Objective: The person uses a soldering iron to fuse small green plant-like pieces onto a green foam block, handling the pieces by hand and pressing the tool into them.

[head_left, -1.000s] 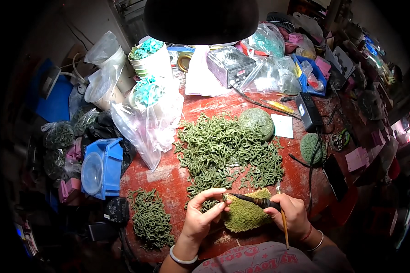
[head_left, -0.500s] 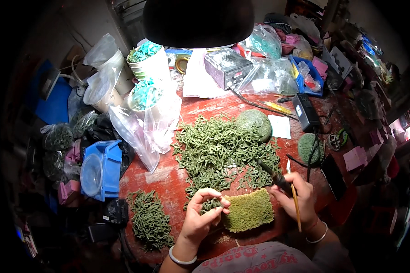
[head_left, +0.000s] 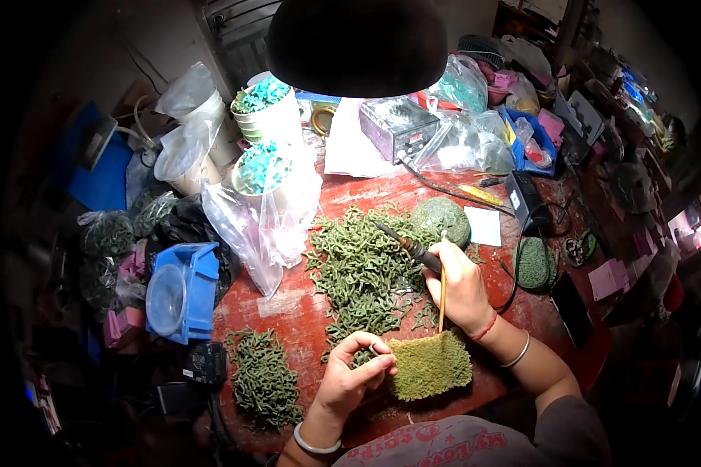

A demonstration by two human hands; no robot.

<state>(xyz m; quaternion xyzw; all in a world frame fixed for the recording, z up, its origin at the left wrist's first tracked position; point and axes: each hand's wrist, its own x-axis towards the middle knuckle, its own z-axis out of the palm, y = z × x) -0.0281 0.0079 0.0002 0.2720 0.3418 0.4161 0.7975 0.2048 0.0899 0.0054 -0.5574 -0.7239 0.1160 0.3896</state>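
Note:
My right hand [head_left: 461, 288] is closed round a soldering iron [head_left: 422, 255] with a black handle. Its dark tip points up and left over the big pile of small curly green pieces [head_left: 358, 268]. A thin wooden-handled tool [head_left: 443, 292] is in the same grip, its lower end close to the yellow-green textured pad [head_left: 432, 366]. My left hand [head_left: 356, 372] is at the pad's left edge, thumb and forefinger pinched together. Something small and dark shows between these fingertips, too small to name. A smaller pile of green pieces [head_left: 263, 381] lies at the left.
Behind the big pile are a round green block [head_left: 442, 220] and a white paper [head_left: 484, 226]. A grey control box [head_left: 398, 128] with a cable stands farther back. Plastic-lined tubs [head_left: 261, 167] and a blue bin [head_left: 199, 292] are on the left; a phone [head_left: 572, 309] is on the right.
My right hand has moved left and away from me, bringing the soldering iron over the green pile. My left hand stays pinched beside the pad. The whole view has shifted slightly.

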